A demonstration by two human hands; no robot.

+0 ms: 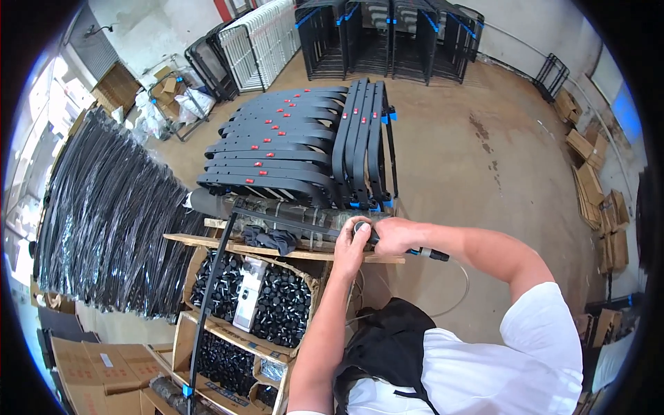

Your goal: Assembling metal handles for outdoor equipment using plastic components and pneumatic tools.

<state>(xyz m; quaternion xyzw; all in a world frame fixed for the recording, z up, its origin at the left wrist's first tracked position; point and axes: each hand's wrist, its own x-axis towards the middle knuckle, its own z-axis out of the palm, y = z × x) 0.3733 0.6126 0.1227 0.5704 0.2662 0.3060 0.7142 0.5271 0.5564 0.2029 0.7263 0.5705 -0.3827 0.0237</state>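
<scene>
Landmark: the rough wooden plank desk [277, 250] that the person stands over; every place below is told from it.
Left hand [353, 243]: at the desk's right end, fingers curled close about the end of a long black curved metal bar [290, 220], thumb pressed on a small black round cap [360, 226] at the bar's tip.
Right hand [394, 236]: just right of the left one, closed in a fist around a slim black hand tool [430, 254] whose tail sticks out past the desk's right edge.
Bar: lying along the desk's top, its far end running off to the left.
Caps: open cardboard boxes of black round plastic caps [280, 304] sit under the desk, a white carton [247, 294] lying among them.
Behind the desk: a stack of black curved frame parts with red tags [277, 149], some leaning upright.
Left of the desk: plastic-wrapped bundles of black rods [104, 221].
Progress: I'd judge this cap is half-seated, still being pressed home. The big stack looks finished; the bundles suggest plenty left.
</scene>
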